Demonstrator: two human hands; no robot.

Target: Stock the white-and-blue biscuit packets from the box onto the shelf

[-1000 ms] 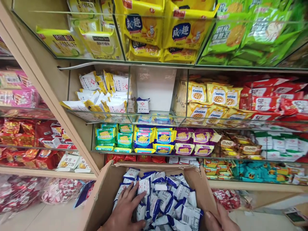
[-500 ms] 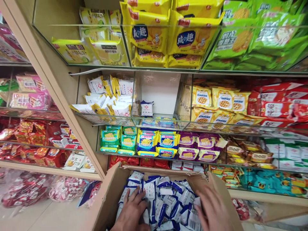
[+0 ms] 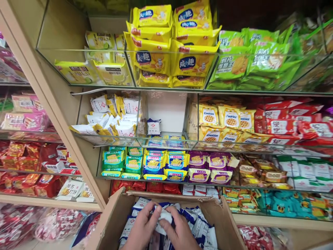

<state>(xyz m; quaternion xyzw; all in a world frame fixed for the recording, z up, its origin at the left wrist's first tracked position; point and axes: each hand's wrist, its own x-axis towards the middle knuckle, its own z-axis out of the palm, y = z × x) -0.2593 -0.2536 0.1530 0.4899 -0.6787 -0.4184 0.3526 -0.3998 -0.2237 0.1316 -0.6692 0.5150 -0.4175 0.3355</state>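
A cardboard box (image 3: pixel 111 222) full of small white-and-blue snack packets (image 3: pixel 200 224) stands low in front of me. Over its contents my left hand (image 3: pixel 145 224) and my right hand (image 3: pixel 177 225) are close together. Between their fingers is a white snack packet (image 3: pixel 164 220), gripped from both sides and partly covered by the thumbs. One similar white-and-blue packet (image 3: pixel 154 127) stands in a shelf compartment (image 3: pixel 168 109) ahead.
Glass-fronted shelves hold yellow biscuit packs (image 3: pixel 187 62), green packs (image 3: pixel 234 62), cookie packets (image 3: pixel 231 118) and red packets (image 3: pixel 281 126). Below are rows of soda biscuits (image 3: pixel 154 163). A wooden upright (image 3: pixel 52 104) divides the left shelves. Bagged goods (image 3: pixel 58 222) lie on the floor at left.
My hands have come together from opposite sides of the box and now hold a packet between them. The view has tilted up slightly, so the shelves sit lower.
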